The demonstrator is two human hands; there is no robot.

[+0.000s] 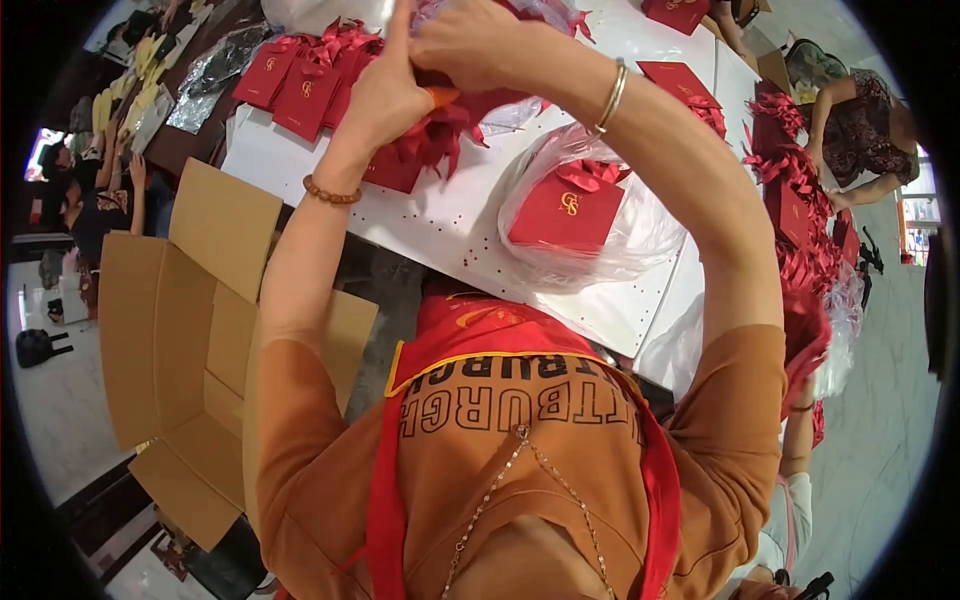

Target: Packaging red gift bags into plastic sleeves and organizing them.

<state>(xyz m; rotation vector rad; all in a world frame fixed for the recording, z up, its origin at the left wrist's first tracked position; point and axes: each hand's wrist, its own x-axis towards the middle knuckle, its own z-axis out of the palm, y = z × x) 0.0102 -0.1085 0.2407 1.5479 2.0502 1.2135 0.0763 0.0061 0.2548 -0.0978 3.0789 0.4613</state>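
To the left of the white table, by its near corner: a cardboard box. Gapes with flaps spread outward, presumably to leave the mouth free. Also left, beyond the table's far corner: crumpled plastic film on a dark surface.

On the table's far left part: red packets with ribbons. Overlap face up, ribbon ends toward the table's far edge, perhaps to spare the bows from crushing. Above the far middle of the table: left hand, partly open, one finger stretched away. Any hold hidden; impossible to tell. Just right of it, over the same part of the table: right hand, bent over at the wrist, fingers curled. Contents likewise impossible to tell. Close below both, on the table: bunched red ribbons, contact with the fingers uncertain.

Farther right, toward the table's near edge: a clear plastic bag, slumped around a red packet, probably to hold its load together. Beyond the table's right side: a long heap of ribboned packets, with a co-worker's arms reaching in, seemingly gathered there for easy reach.
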